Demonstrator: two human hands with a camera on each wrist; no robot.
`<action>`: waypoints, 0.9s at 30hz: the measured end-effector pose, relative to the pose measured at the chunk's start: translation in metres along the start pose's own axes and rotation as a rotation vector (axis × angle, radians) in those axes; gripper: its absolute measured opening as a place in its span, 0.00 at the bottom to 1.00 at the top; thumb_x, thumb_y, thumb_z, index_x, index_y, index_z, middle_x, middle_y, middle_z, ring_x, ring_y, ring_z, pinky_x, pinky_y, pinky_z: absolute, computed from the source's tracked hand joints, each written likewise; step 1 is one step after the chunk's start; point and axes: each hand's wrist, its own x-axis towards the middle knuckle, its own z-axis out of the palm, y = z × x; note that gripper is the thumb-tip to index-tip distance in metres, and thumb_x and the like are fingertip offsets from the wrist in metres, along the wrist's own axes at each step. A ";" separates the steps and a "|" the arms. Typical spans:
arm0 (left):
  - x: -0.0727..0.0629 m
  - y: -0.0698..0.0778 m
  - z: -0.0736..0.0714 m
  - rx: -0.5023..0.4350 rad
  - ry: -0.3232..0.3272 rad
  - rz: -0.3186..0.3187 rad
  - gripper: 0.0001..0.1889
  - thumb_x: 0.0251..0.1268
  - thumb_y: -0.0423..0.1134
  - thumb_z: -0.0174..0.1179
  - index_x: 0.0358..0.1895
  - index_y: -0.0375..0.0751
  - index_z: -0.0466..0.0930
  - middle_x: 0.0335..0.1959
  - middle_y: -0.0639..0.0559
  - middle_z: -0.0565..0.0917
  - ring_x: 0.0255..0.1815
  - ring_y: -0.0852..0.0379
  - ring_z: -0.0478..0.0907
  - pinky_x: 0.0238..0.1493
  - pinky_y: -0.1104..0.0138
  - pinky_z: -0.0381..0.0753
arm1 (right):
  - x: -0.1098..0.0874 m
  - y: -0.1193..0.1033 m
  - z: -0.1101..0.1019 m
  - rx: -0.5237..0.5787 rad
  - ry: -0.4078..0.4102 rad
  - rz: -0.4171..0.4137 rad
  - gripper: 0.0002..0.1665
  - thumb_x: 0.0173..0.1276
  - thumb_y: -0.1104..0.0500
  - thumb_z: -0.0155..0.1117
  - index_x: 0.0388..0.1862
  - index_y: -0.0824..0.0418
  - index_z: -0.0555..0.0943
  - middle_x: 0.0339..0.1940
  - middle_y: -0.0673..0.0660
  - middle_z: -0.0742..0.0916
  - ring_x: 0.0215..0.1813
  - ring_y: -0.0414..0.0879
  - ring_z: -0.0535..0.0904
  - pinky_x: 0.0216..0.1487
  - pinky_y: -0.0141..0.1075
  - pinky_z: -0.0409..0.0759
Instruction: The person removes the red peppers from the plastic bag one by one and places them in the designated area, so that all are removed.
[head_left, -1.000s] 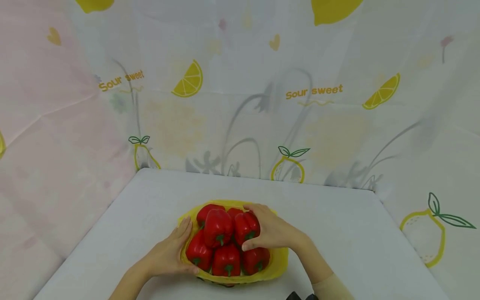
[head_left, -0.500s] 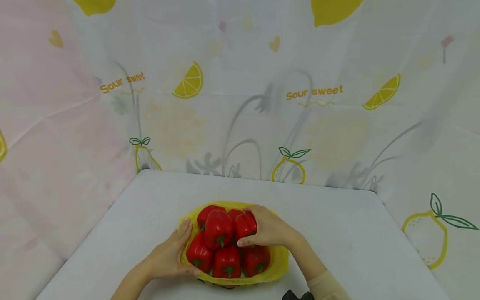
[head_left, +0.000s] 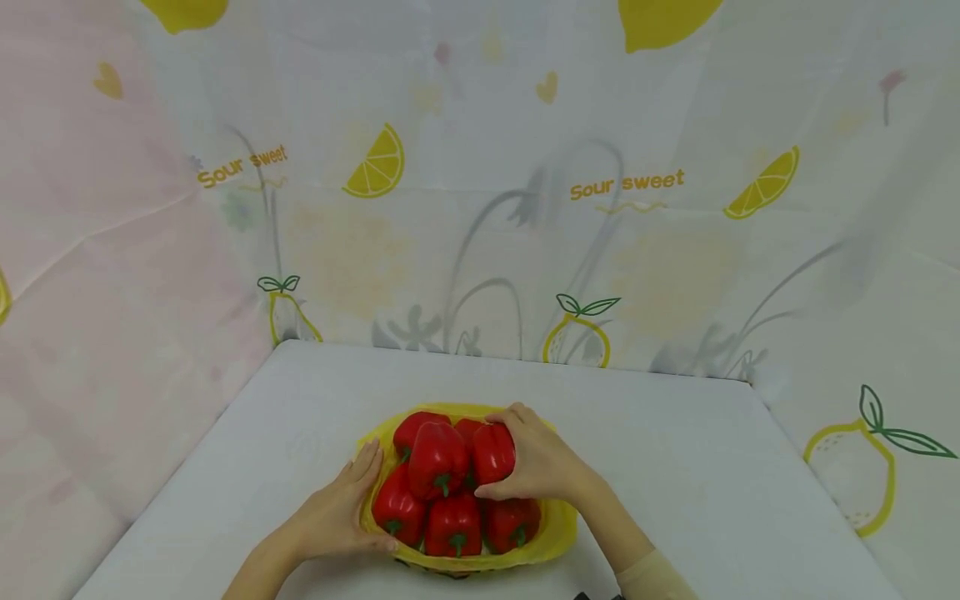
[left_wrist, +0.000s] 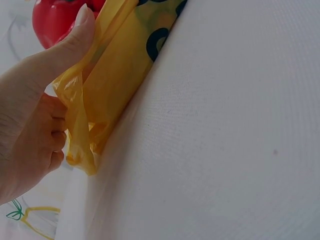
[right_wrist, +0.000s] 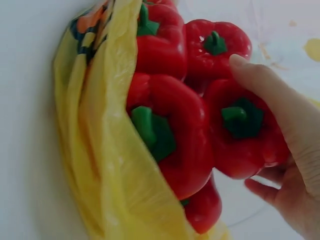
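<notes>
Red bell peppers with green stems are piled inside a yellow plastic bag (head_left: 558,533), whose mouth spreads wide around them. My left hand (head_left: 333,512) holds the bag's left side, thumb toward the front and fingers along the rim. The left wrist view shows the yellow plastic (left_wrist: 112,80) between thumb and fingers. At the upper right of the pile, my right hand (head_left: 546,460) grips one bell pepper (head_left: 492,455), thumb in front and fingers behind. That bell pepper (right_wrist: 235,150) touches its neighbours in the right wrist view. Another bell pepper (head_left: 437,457) sits on top, beside it.
The bag stands near the front of a white table (head_left: 675,467). A pale cloth backdrop (head_left: 480,250) printed with lemons encloses the back and both sides. Dark lettering (left_wrist: 157,42) marks the bag's front. A dark object (head_left: 582,597) shows at the bottom edge near the right forearm.
My right thumb has slid left across the front of the pepper, and the right hand sits closer around it. The left hand and bag stay almost in place.
</notes>
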 end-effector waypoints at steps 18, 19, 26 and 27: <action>0.000 0.000 -0.001 -0.007 -0.007 0.004 0.66 0.40 0.73 0.66 0.72 0.23 0.52 0.74 0.31 0.51 0.73 0.34 0.50 0.65 0.42 0.59 | -0.018 0.010 -0.009 -0.152 0.465 -0.155 0.52 0.32 0.41 0.83 0.54 0.59 0.71 0.51 0.53 0.74 0.52 0.46 0.75 0.44 0.42 0.84; 0.000 0.000 -0.001 -0.007 -0.006 0.004 0.66 0.40 0.73 0.66 0.72 0.23 0.52 0.74 0.31 0.51 0.73 0.34 0.50 0.65 0.42 0.59 | -0.019 0.011 -0.009 -0.154 0.486 -0.162 0.52 0.31 0.41 0.84 0.54 0.60 0.71 0.51 0.53 0.74 0.52 0.47 0.75 0.43 0.43 0.84; -0.001 -0.001 -0.001 -0.003 -0.005 0.016 0.65 0.41 0.73 0.65 0.71 0.23 0.52 0.74 0.30 0.51 0.73 0.34 0.51 0.65 0.43 0.59 | -0.027 0.023 -0.020 -0.187 0.614 -0.201 0.50 0.33 0.41 0.82 0.53 0.63 0.72 0.50 0.57 0.76 0.51 0.50 0.76 0.40 0.46 0.85; -0.001 -0.001 -0.001 -0.006 -0.006 0.016 0.65 0.41 0.73 0.65 0.71 0.23 0.52 0.74 0.30 0.51 0.73 0.35 0.51 0.65 0.43 0.59 | -0.028 0.024 -0.022 -0.187 0.627 -0.210 0.49 0.36 0.39 0.81 0.53 0.63 0.73 0.49 0.58 0.76 0.50 0.51 0.77 0.40 0.47 0.85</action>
